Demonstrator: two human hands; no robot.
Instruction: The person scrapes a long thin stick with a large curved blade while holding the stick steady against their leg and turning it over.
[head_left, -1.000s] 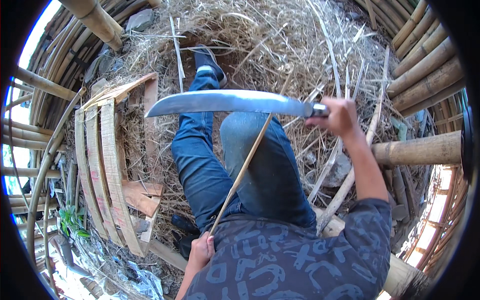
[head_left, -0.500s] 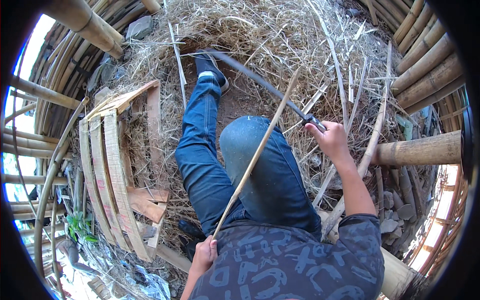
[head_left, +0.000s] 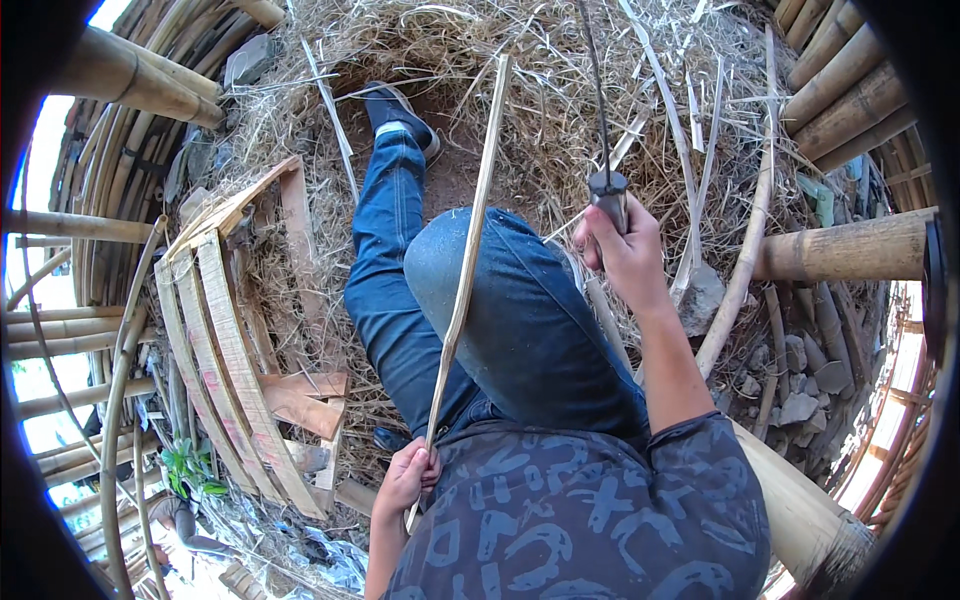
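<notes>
A long, pale bamboo strip (head_left: 470, 240) runs up from my left hand (head_left: 406, 477), whose fingers are wrapped round it near its lower end. It passes over my bent knee, and its far tip stands out above the straw. In my right hand (head_left: 622, 240) is the dark handle of a long-bladed knife (head_left: 609, 190), gripped closed. The thin blade points away from me, almost edge-on, toward the upper edge of the view. Knife and strip are apart, with the knife to the right of the strip.
Straw and shavings (head_left: 460, 50) cover the ground ahead. A slatted wooden pallet (head_left: 215, 350) lies to my left. Bamboo poles (head_left: 840, 248) wall both sides, and a thick bamboo pole (head_left: 800, 490) lies beside my right hip. Broken stones (head_left: 800, 400) lie at the right.
The knife has swung from pointing up-left across the strip to pointing straight away. My right hand has shifted slightly left and nearer the far side. The strip now stands more upright.
</notes>
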